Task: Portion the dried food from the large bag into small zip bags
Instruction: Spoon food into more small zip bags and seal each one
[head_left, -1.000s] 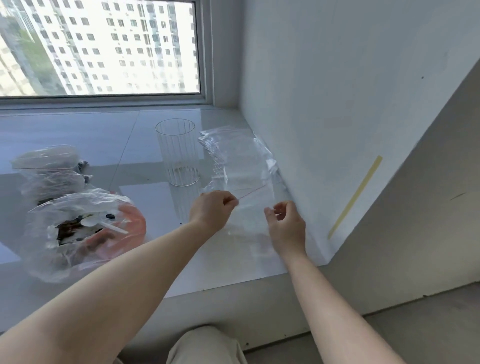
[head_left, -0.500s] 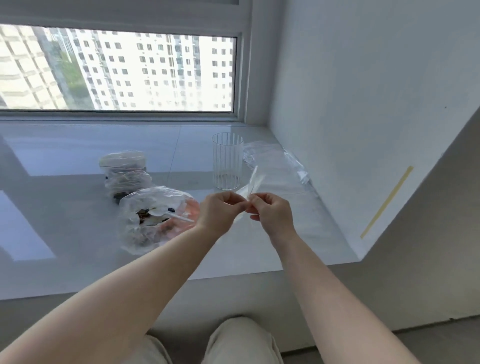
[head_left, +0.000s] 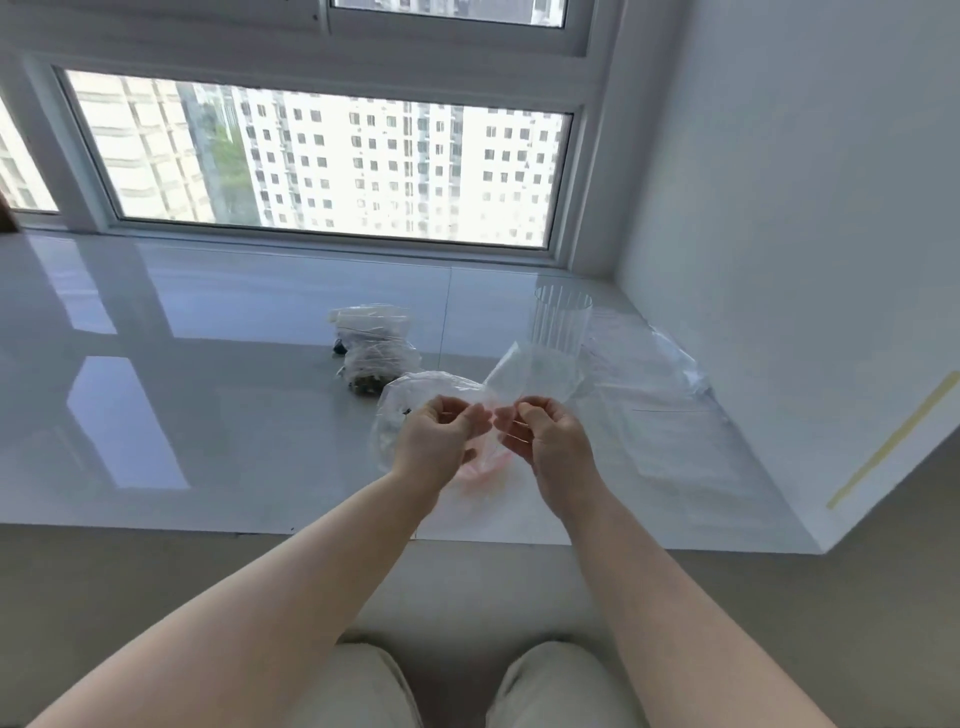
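I hold a small clear zip bag (head_left: 530, 376) in the air above the white sill, its body pointing up and away from me. My left hand (head_left: 439, 439) pinches one side of its mouth, and my right hand (head_left: 545, 441) pinches the other side. Behind my hands lies the large clear bag of dried food (head_left: 410, 397) with a pink patch; my hands hide most of it. A stack of flat empty zip bags (head_left: 660, 415) lies at the right by the wall.
A ribbed clear glass (head_left: 561, 325) stands upright behind the held bag. Filled small bags with dark food (head_left: 371, 345) sit to its left. The glossy sill (head_left: 208, 415) stretches left; a white wall (head_left: 779, 260) bounds the right.
Both hands lifted the small zip bag off the stack and brought it left toward the middle. The bag now stands up between my fingers. My head has drawn back and tilted up.
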